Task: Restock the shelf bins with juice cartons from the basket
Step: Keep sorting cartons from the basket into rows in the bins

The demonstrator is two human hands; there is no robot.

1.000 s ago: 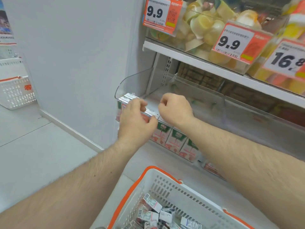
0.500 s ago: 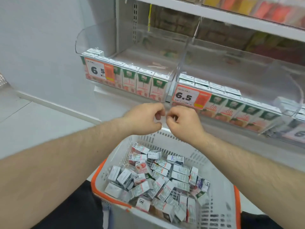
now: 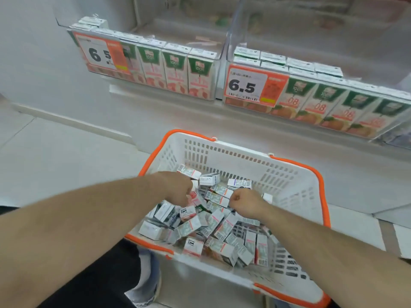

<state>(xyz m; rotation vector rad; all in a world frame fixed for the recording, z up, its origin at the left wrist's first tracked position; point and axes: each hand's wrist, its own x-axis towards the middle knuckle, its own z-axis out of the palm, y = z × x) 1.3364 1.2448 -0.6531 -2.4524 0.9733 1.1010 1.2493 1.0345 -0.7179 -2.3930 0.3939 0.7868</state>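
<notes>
Juice cartons (image 3: 213, 227) lie loose and jumbled in the white basket (image 3: 289, 181) with orange rim, which sits on the floor in front of the shelf. Both hands are down inside the basket over the pile. Left hand (image 3: 178, 190): fingers curled down among the cartons, touching a pink one; can't tell whether it actually grips it. Right hand (image 3: 244, 201): fingers curled into a fist over the cartons, can't tell if anything is in it. Left shelf bin (image 3: 213, 70): one front row of pink-label cartons, standing upright behind a 6.5 price tag (image 3: 102, 52). Right shelf bin (image 3: 231, 41): rows of orange-label cartons, second 6.5 tag (image 3: 246, 85) at its front left.
</notes>
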